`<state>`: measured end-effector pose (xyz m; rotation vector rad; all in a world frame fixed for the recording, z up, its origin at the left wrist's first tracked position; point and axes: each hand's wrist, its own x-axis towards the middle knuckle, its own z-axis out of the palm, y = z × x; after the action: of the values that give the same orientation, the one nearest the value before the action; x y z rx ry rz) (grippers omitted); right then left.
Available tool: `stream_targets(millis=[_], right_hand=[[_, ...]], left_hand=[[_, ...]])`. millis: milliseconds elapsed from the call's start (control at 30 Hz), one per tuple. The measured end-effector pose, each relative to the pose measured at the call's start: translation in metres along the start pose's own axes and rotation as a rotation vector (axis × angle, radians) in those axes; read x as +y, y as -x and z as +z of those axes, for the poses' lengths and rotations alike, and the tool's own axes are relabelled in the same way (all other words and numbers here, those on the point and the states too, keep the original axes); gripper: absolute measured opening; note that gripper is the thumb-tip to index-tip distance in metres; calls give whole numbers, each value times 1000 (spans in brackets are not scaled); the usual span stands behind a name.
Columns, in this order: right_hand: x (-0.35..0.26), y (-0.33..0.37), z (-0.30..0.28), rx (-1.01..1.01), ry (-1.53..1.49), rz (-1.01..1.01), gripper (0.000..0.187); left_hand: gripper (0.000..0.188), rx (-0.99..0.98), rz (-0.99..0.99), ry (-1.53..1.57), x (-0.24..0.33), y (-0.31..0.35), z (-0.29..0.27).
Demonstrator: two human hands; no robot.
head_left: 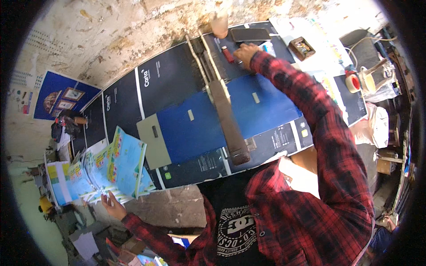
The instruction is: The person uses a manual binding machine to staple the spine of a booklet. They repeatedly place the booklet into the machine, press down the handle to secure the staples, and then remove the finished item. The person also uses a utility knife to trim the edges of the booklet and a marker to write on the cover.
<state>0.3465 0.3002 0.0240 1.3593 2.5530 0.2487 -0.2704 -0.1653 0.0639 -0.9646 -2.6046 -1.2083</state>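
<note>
Just past the spread-out left grip [114,207] lie fanned blue paper sheets [127,165], likely light, bendy and easy to crease; pinch an edge. I can't tell whether the right grip [247,53] holds anything.

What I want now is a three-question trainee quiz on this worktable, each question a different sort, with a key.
1. Multiple choice. Which of these is nearest the left hand?
A) the rolls of tape
B) the light-blue booklets
C) the dark phone

2. True or false. The brown bar lies across the blue sheet, with blue showing on both sides of it.

3. Fill in the colour. The small object just left of the right hand in the picture is mostly ____.

Key
1. B
2. True
3. Red
</note>
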Motion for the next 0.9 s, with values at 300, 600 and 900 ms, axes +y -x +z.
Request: stream_targets(millis=[300, 600, 900], right_hand=[[30, -2, -6, 71, -167, -286, 38], [81, 72, -64, 420, -969, -31, 33], [-69, 255, -95, 326, -1829, 206, 28]], left_hand=[[37, -113, 11, 372, 110, 93, -96], [43, -821, 334, 706, 253, 154, 47], [58, -845, 473, 822, 328, 277, 106]])
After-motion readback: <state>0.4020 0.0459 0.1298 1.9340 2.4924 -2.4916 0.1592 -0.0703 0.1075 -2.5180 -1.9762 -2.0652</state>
